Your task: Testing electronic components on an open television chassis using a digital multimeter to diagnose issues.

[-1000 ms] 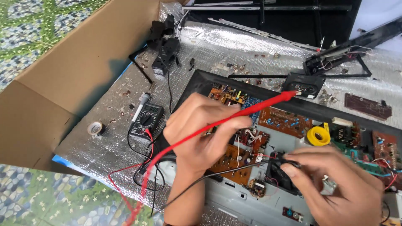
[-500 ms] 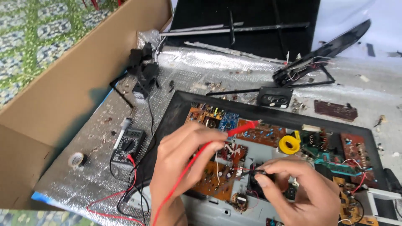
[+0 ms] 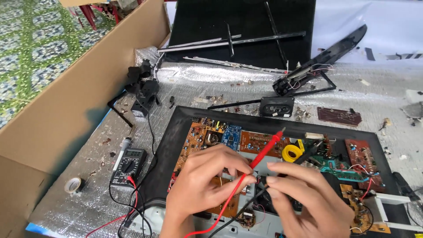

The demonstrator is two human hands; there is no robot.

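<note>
Silver foil sheeting [image 3: 211,88] covers the counter, with a cardboard wall [image 3: 79,88] along one side and a black panel [image 3: 246,26] at the far end. An opened black chassis [image 3: 176,132] lies on the foil, and all places below are given from it.

Inside the chassis sit brown circuit boards [image 3: 260,141], a small blue board [image 3: 231,135] and a yellow coil [image 3: 291,153]. Just outside its near-left edge lies a black multimeter [image 3: 128,165], with red and black leads running from it toward the hands. A tape roll [image 3: 72,185] lies further out on that side. Beyond the far edge are a black socket part [image 3: 276,106], a loose brown board [image 3: 339,116] and scattered screws.

The left hand [image 3: 202,185] is over the middle of the chassis, fingers closed in a pen grip on the red probe [image 3: 260,156]; its tip points down at the board between the two hands. The right hand [image 3: 304,198] is just beside it, fingers pinched on the black probe [image 3: 269,189], whose tip also meets the board there. The exact contact points are hidden by the fingertips.

Judgement: a sound reading calls for both tips held steady on separate bare solder points, fingers kept on the insulated grips, and neither tip bridging neighbouring joints. The meter face should be turned into view.
</note>
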